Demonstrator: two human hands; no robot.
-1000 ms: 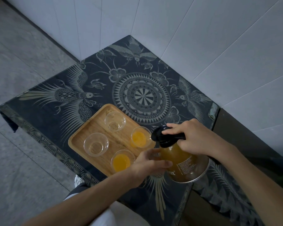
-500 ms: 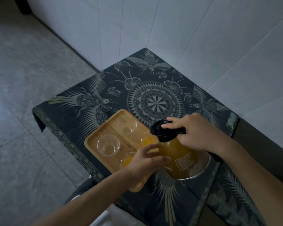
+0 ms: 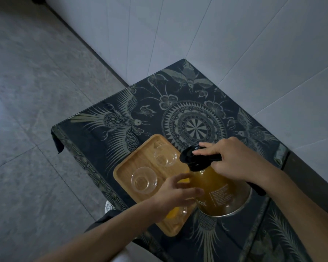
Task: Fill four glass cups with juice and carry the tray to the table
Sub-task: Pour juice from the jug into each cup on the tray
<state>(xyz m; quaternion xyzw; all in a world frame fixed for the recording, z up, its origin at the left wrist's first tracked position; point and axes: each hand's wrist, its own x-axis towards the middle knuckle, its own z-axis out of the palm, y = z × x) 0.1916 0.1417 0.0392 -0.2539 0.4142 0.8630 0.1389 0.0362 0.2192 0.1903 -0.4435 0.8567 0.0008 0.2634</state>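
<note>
A glass jug of orange juice (image 3: 219, 191) with a black lid stands tilted over the right end of a wooden tray (image 3: 128, 168). My right hand (image 3: 233, 159) grips the jug's black handle at the top. My left hand (image 3: 175, 194) hovers with fingers spread against the jug's lower left side, covering part of the tray. Two empty glass cups (image 3: 144, 180) (image 3: 165, 155) sit on the tray's left half. A cup holding juice (image 3: 175, 212) shows partly under my left wrist. Another juice cup is mostly hidden behind my left hand and the jug.
The tray lies on a small table covered by a dark cloth (image 3: 189, 114) with pale bird and mandala patterns, set in a corner of white tiled walls (image 3: 235, 44). Grey floor tiles (image 3: 36, 129) spread to the left. A lower dark surface (image 3: 311, 178) adjoins the table's right edge.
The view has swung so the table sits lower and further right. My left hand came off the jug's base, opened its fingers and now covers the near juice cup. The jug stays tilted.
</note>
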